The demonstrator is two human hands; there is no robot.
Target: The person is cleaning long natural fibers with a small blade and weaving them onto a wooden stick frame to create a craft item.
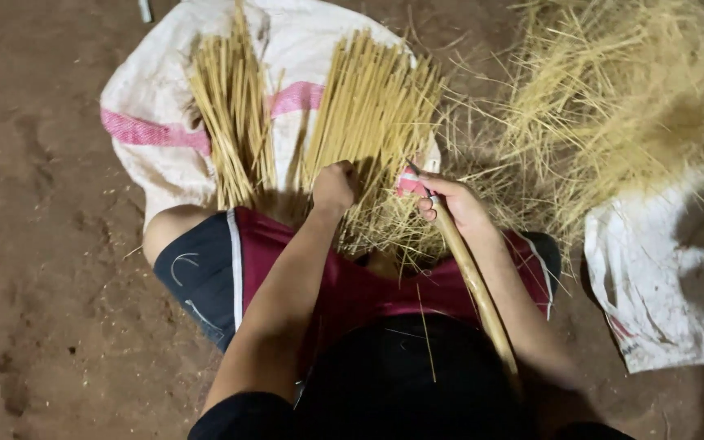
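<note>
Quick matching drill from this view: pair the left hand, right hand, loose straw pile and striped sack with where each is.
Things:
1. left hand
2. right hand
3. loose straw pile
4. white sack with pink stripe

Places:
A. under the two fanned stalk bundles
B. gripping the wooden stick
C. upper right, on the ground
D. closed on the stalks of the right-hand bundle

Pairs: 1-D, 2-B, 3-C, 4-A

Dry straw stalks [372, 106], woven sack [156, 106]
</note>
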